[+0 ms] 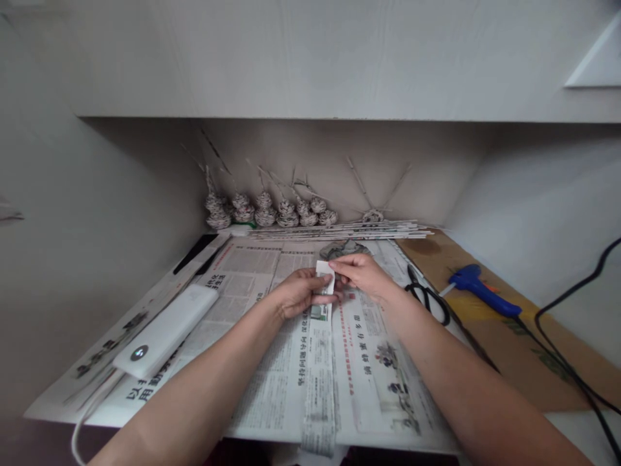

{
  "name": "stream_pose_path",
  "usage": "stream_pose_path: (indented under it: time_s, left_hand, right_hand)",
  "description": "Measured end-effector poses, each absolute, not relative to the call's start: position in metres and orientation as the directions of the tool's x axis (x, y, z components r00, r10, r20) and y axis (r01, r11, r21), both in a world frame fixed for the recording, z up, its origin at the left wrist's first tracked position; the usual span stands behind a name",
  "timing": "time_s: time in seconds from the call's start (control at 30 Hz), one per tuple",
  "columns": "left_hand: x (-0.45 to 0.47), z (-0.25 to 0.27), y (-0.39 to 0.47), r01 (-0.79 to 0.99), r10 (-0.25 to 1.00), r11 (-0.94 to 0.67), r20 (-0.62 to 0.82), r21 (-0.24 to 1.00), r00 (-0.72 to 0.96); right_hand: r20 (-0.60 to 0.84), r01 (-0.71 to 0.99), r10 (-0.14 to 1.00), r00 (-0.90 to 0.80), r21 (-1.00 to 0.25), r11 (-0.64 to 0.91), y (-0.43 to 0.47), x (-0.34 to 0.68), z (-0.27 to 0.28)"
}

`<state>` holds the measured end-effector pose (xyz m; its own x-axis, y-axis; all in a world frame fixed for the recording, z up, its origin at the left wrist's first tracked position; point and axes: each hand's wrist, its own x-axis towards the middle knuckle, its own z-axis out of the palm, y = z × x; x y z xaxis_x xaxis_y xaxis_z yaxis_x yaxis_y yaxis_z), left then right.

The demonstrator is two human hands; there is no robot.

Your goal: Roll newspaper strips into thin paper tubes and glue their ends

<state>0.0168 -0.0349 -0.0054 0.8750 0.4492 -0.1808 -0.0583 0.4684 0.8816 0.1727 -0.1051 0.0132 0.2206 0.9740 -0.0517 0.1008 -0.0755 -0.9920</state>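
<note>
A long newspaper strip (320,388) runs from my fingers down toward me and hangs over the table's front edge. My left hand (305,291) pinches it near its upper end, thumb on top and fingers beneath. At the strip's top corner, the thumb and fingertips of my right hand (356,272) are closed on its right edge. The upper end shows a plain white patch, raised off the spread newspaper (262,388). Just behind my hands lies a crumpled dark grey piece (344,249).
Woven gourd shapes (264,210) stand along the back wall, behind a bundle of thin paper rods (339,230). Black-handled scissors (427,298) and a blue glue gun (485,291) lie right, near cardboard (514,349). Left is a white power bank (167,330) with a cable. A panel overhangs the back.
</note>
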Motion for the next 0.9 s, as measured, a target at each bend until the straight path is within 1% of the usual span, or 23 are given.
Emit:
stream_pose_path:
  time_s: [0.07,0.17,0.27,0.37,0.43,0.53,0.63,0.9]
  left_hand:
    - [0.0177,-0.0077,-0.0356,-0.035,0.456,0.414,-0.174,0.91,0.873]
    - [0.0179,-0.0086,-0.0368,-0.021,0.505,0.325,-0.155,0.946,0.849]
    - [0.0175,-0.0072,-0.0385,-0.016,0.529,0.28,-0.141,0.96,0.837]
    - [0.0176,-0.006,-0.0394,-0.008,0.537,0.277,-0.148,0.961,0.83]
    - [0.0181,-0.0058,-0.0392,-0.01,0.555,0.281,-0.154,0.96,0.817]
    - [0.0188,-0.0058,-0.0386,-0.017,0.592,0.289,-0.165,0.957,0.789]
    - [0.0188,-0.0056,-0.0385,-0.014,0.595,0.275,-0.159,0.961,0.788]
    - [0.0181,-0.0072,-0.0383,-0.024,0.567,0.232,-0.115,0.972,0.816]
  right_hand:
    - [-0.064,0.104,0.98,0.186,-0.991,-0.084,-0.1058,0.1725,0.0136]
    - [-0.066,0.129,0.986,0.151,-0.988,-0.086,-0.1065,0.1715,0.014]
    - [-0.066,0.131,0.982,0.179,-0.987,-0.09,-0.1054,0.1699,0.0118]
    - [-0.069,0.127,0.961,0.266,-0.986,-0.106,-0.1033,0.1701,0.0087]
    - [-0.063,0.102,0.956,0.286,-0.99,-0.096,-0.1028,0.1714,0.0088]
    - [-0.062,0.049,0.971,0.23,-0.996,-0.075,-0.1045,0.1731,0.0126]
    - [-0.096,0.052,0.983,0.157,-0.993,-0.105,-0.1073,0.1722,0.0166]
    - [-0.089,0.029,0.98,0.177,-0.995,-0.096,-0.104,0.1716,0.0119]
